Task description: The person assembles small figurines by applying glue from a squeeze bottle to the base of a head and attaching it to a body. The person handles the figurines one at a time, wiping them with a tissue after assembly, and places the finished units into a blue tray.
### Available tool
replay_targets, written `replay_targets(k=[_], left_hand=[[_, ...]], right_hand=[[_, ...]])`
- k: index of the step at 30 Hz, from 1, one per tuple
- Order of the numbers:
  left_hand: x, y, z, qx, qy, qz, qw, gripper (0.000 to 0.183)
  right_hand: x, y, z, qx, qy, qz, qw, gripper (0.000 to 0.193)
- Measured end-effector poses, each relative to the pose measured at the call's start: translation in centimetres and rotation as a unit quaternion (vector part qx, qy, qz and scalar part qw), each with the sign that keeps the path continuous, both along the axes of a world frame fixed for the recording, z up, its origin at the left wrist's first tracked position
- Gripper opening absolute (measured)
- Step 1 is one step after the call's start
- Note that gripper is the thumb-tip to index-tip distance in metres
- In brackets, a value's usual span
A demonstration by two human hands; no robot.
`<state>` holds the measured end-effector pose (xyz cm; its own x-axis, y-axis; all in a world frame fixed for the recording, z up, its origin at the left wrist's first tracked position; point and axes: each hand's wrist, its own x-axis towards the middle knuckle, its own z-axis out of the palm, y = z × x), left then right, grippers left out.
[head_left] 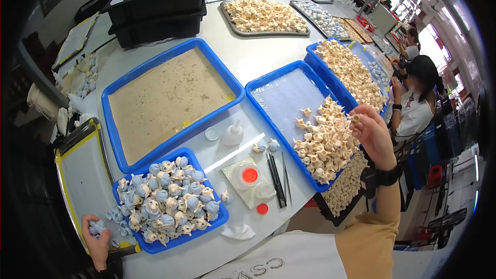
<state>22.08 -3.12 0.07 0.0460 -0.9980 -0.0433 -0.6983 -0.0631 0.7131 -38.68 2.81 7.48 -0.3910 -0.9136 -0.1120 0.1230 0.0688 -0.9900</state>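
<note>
My right hand point(376, 137) is raised over the right edge of a blue tray point(251, 93) and pinches a small cream hollow piece point(355, 118) between thumb and fingers. Beneath it, similar cream pieces point(325, 142) are heaped in that tray's near right part. Far to the left, my left hand point(96, 245) curls around light blue moulded pieces point(95, 227). More loose blue pieces point(120, 220) lie beside it, on a yellow-edged board point(82, 168). Next to them, a blue tray point(216, 218) is full of small figure heads point(165, 196) in cream and blue.
Between the trays stand a small squeeze bottle point(233, 134), a jar with a red centre point(249, 175), a black pen point(276, 181) and tweezers point(287, 178). A large blue tray point(114, 124) has a beige bottom. Black bins point(157, 18) rise behind. A person point(418, 98) sits at the right.
</note>
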Motion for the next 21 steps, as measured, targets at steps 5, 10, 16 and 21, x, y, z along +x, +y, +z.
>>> replay_targets(k=[5,10,16,21], left_hand=[[0.5,-0.1,-0.1,0.003,0.075,0.022,0.997,0.033],[0.0,-0.2,0.1,0.047,0.104,-0.013,0.993,0.044],[-0.2,-0.4,0.3,0.039,0.125,-0.039,0.991,0.046],[-0.3,-0.8,0.0,0.033,0.134,-0.020,0.990,0.046]], right_hand=[[3.4,2.5,0.2,-0.059,0.036,0.018,0.997,0.028],[7.8,4.7,0.4,-0.092,0.055,0.091,0.990,0.031],[14.4,4.4,0.5,-0.151,0.171,0.339,0.912,0.021],[21.2,2.7,-3.8,-0.094,-0.093,0.481,0.867,0.017]])
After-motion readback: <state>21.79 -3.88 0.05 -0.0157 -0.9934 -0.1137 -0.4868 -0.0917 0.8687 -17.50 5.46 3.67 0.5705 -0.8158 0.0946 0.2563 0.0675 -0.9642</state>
